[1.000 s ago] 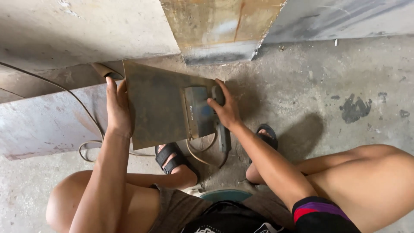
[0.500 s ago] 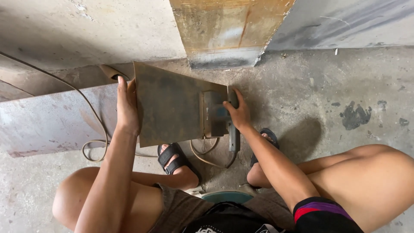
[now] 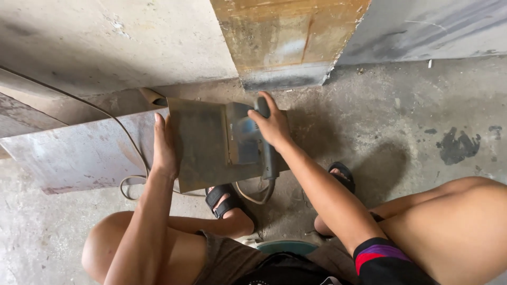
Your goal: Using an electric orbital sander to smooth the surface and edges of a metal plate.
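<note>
We press our left hand flat, fingers extended, against the left edge of a dark metal plate, which stands tilted above the concrete floor between our knees. Our right hand has its fingers closed around a power grinder resting against the plate's right side. A larger metal sheet lies just left, with a cable crossing it.

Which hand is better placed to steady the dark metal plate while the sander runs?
Left. The left hand already lies flat against the plate's left edge, while the right hand is occupied gripping the sander on top of it.
</note>
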